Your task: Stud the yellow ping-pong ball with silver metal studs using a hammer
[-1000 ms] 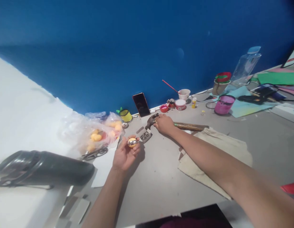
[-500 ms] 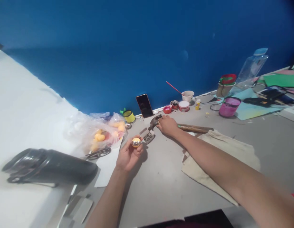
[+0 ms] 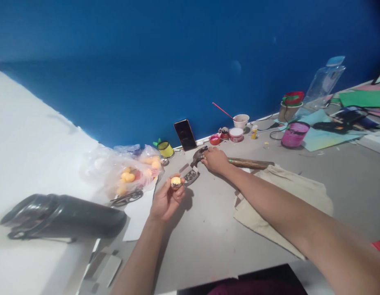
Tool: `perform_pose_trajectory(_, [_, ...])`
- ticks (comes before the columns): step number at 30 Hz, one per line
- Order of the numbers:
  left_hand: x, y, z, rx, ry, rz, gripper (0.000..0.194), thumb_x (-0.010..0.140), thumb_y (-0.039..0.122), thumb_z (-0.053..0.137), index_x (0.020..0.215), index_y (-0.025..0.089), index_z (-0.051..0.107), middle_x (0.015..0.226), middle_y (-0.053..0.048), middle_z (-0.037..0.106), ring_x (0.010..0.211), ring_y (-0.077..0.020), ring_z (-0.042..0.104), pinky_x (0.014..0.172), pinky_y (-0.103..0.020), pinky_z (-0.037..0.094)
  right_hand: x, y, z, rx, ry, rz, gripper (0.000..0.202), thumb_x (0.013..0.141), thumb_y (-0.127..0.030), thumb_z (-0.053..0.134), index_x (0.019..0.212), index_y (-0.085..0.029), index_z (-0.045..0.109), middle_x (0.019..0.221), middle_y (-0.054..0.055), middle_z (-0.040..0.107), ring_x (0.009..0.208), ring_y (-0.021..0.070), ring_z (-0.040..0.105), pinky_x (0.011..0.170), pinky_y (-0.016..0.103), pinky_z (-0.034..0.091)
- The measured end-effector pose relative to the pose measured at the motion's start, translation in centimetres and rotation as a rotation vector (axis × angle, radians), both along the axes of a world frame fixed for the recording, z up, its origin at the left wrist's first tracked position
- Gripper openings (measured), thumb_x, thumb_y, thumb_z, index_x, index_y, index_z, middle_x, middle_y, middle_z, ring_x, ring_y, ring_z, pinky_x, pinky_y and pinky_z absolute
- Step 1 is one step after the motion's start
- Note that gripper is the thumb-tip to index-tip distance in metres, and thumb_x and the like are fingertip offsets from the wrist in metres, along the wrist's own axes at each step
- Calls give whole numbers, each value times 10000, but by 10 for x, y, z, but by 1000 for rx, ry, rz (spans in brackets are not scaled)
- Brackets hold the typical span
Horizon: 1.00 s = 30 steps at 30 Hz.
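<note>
My left hand (image 3: 168,200) pinches a small yellow ball (image 3: 176,182) between thumb and fingers, above the table. Shiny silver studs cover the ball's lower part. Just beyond it lies a small open box (image 3: 190,176) filled with silver metal pieces, too small to name surely. A claw hammer (image 3: 251,163) with a wooden handle lies across the table, its metal head at the box's far edge. My right hand (image 3: 216,159) is closed over the hammer near its head; the fingertips are partly hidden. A beige cloth (image 3: 285,192) lies under my right forearm.
A clear plastic bag (image 3: 100,168) with yellow balls, scissors (image 3: 128,198) and a dark bottle (image 3: 67,215) are at left. Along the blue wall stand a phone (image 3: 185,135), paint pots (image 3: 236,135) and a white cup (image 3: 240,121). A pink cup (image 3: 295,135) stands farther right.
The ball has turned in my left hand, so more yellow shows on top and the silver band sits lower. My right hand stays at the hammer. The view has shifted slightly.
</note>
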<state>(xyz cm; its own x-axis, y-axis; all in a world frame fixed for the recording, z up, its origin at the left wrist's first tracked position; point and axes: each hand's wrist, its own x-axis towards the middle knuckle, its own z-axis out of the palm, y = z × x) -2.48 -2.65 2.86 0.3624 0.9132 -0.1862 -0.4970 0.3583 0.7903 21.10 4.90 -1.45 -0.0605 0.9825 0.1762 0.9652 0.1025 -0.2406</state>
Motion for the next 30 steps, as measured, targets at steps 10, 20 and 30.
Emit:
perform_pose_trajectory(10, [-1, -2, 1, -17, 13, 11, 222, 899, 231, 707, 1106, 151, 724, 924, -81, 689, 586, -82, 477, 504, -194, 418, -1, 2, -1, 1, -2, -3, 406, 993, -442, 536, 1236, -143, 665, 1290, 195, 642, 1199, 329, 558, 944, 403, 489])
perform_pose_trajectory(20, [2, 1, 2, -120, -9, 70, 241, 1009, 268, 532, 1038, 105, 706, 908, -131, 714, 575, -102, 515, 494, -211, 460, 0, -1, 1, -6, -2, -2, 407, 1005, -445, 518, 1236, -143, 665, 1288, 194, 642, 1201, 320, 558, 954, 391, 480])
perform_pose_trajectory(30, [1, -5, 2, 22, 74, 65, 278, 838, 244, 788, 1081, 131, 716, 910, -83, 703, 555, -66, 478, 485, -178, 433, 0, 2, 2, -21, -15, 12, 412, 999, -439, 532, 1249, -140, 666, 1284, 194, 642, 1182, 320, 559, 940, 402, 479])
